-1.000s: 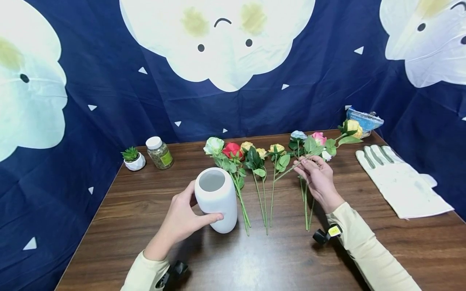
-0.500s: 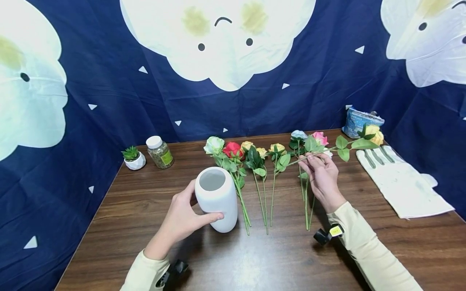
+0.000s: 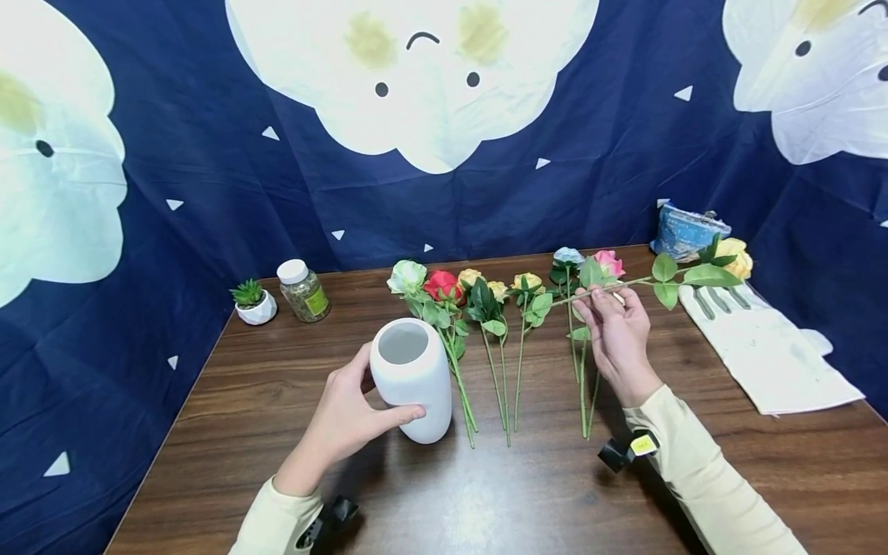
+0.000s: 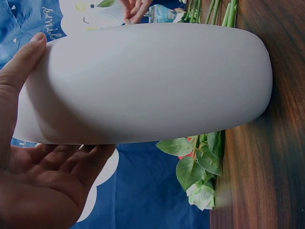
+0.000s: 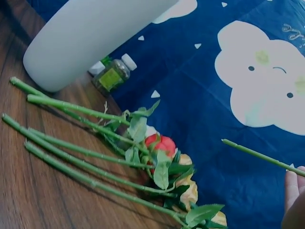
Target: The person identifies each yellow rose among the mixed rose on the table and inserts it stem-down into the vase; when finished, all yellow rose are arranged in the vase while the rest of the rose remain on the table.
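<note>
My left hand (image 3: pixel 354 412) grips a white vase (image 3: pixel 416 389) from its left side, thumb across the front. The vase stands upright, its wide mouth facing up. In the left wrist view the vase (image 4: pixel 157 86) fills most of the picture. Raised over the table, my right hand (image 3: pixel 617 339) pinches the green stem of a yellow rose (image 3: pixel 735 258). Its bloom points right and its bare stem end points left, as the stem (image 5: pixel 257 155) shows in the right wrist view. Below that hand lie a pink rose (image 3: pixel 607 264) and a blue rose (image 3: pixel 569 258).
A green-white rose (image 3: pixel 407 277), a red rose (image 3: pixel 444 286) and several yellow ones lie behind and right of the vase. Farther left stand a lidded jar (image 3: pixel 304 291) and a potted succulent (image 3: pixel 255 302). At right are a blue pouch (image 3: pixel 687 231) and white gloves (image 3: pixel 770 351).
The yellow rose has swung right and toward me, its bloom passing from in front of the pouch to over the gloves. My right hand has shifted slightly right; left hand and vase stay put.
</note>
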A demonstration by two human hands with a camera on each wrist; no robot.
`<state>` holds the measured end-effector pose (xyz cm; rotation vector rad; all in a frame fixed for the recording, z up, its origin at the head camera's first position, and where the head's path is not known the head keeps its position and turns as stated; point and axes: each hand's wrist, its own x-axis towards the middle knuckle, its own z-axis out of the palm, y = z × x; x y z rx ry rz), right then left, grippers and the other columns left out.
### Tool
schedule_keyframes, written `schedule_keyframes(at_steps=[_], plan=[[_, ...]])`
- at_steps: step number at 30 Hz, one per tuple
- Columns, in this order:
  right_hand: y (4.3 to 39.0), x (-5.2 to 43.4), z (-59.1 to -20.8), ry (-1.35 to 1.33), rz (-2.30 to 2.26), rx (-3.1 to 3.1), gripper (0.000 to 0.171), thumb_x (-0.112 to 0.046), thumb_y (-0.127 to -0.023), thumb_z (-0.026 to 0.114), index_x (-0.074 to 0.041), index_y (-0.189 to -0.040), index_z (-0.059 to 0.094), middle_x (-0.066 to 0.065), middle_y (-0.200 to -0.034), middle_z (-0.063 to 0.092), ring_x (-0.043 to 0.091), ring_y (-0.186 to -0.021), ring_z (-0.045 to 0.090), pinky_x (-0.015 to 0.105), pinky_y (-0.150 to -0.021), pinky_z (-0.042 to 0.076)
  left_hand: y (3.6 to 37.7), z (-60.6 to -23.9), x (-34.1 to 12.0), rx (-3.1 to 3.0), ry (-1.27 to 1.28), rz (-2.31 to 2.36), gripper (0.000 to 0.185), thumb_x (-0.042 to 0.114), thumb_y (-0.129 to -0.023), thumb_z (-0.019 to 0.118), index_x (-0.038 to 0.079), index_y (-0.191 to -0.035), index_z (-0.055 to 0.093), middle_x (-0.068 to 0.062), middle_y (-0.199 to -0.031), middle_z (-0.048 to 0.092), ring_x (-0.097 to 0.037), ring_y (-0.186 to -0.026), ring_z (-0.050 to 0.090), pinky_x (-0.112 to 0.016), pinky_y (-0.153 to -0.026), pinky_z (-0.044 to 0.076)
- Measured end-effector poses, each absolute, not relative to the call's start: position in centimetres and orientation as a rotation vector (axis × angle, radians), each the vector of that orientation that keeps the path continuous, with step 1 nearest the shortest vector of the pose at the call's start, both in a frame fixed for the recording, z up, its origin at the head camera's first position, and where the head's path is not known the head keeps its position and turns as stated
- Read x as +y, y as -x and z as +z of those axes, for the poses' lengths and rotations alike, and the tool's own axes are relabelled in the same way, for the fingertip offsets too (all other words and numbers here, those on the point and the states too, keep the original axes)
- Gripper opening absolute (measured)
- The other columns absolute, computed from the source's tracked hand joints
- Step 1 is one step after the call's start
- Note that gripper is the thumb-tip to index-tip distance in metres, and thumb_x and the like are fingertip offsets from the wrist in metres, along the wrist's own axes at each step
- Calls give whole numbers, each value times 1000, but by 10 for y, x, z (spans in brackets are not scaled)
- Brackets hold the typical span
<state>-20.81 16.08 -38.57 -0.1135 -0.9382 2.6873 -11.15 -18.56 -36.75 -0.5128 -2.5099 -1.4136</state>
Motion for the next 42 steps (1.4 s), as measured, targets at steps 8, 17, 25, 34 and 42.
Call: schedule_keyframes(at_steps=[8,17,25,34,42], plan=[[198,151,-368,55,2709,-882,10,12,-102,50,2,-103,51,13,-85,73,23,-82,76,31,-79,64,112,-366,-185,-2505,511,-1407,79,17,-68,98,6,-135,58,-5,-121,72,-16,-106,70,-39,-93,60],[180,140,-349,-17,2717,-843,10,12,-102,50,2,-103,52,13,-86,72,24,-81,75,32,-80,64,112,-365,-186,-2498,525,-1420,79,17,-68,98,6,-136,58,-5,-122,72,-16,-108,70,-36,-95,59],[165,134,-343,-84,2732,-834,8,9,-102,53,1,-104,54,13,-89,72,24,-83,74,32,-80,64,112,-367,-186,-2498,532,-1434,78,17,-69,97,6,-136,58,-5,-121,72,-16,-108,70,-40,-94,60],[157,133,-340,-191,2780,-768,7,4,-104,54,1,-99,59,15,-90,72,24,-82,75,31,-77,64,113,-368,-187,-2506,527,-1436,77,18,-70,97,7,-136,58,-5,-122,72,-17,-109,70,-41,-95,60],[149,130,-335,-325,2804,-749,8,2,-105,52,2,-100,59,17,-93,72,27,-85,75,32,-79,63,112,-366,-186,-2510,516,-1431,79,19,-69,97,6,-136,58,-6,-122,72,-18,-109,70,-40,-95,59]])
